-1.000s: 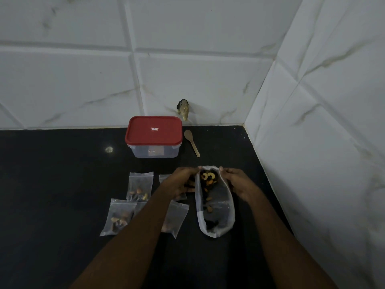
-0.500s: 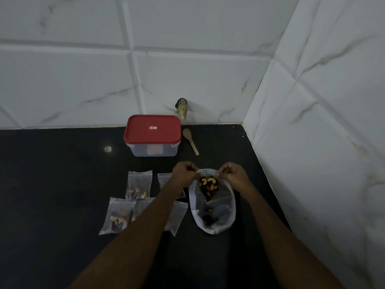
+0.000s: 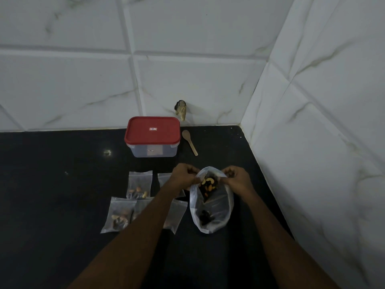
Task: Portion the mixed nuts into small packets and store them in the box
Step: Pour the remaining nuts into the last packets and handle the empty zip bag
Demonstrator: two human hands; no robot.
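A clear plastic bag of mixed nuts (image 3: 216,207) lies on the black counter (image 3: 52,195), mouth toward the wall. My left hand (image 3: 184,176) pinches the left side of its mouth and my right hand (image 3: 237,178) pinches the right side, spreading it. Cashews and dark pieces (image 3: 208,183) show at the opening. Several small clear packets with nuts lie to the left: one at the back (image 3: 140,184), one at the front left (image 3: 118,214), others partly under my left forearm (image 3: 177,213). The box (image 3: 153,148), clear with a shut red lid (image 3: 152,130), stands behind them.
A small wooden spoon (image 3: 189,141) lies right of the box. White marble-pattern tiled walls (image 3: 312,122) close the counter at the back and right, meeting in a corner. A small brownish lump (image 3: 180,110) sticks to the back wall above the box.
Both hands have pulled the bag's mouth wider apart, so the bag went from narrow to spread. The nuts show more clearly at the opening. Packets, box and spoon stayed put.
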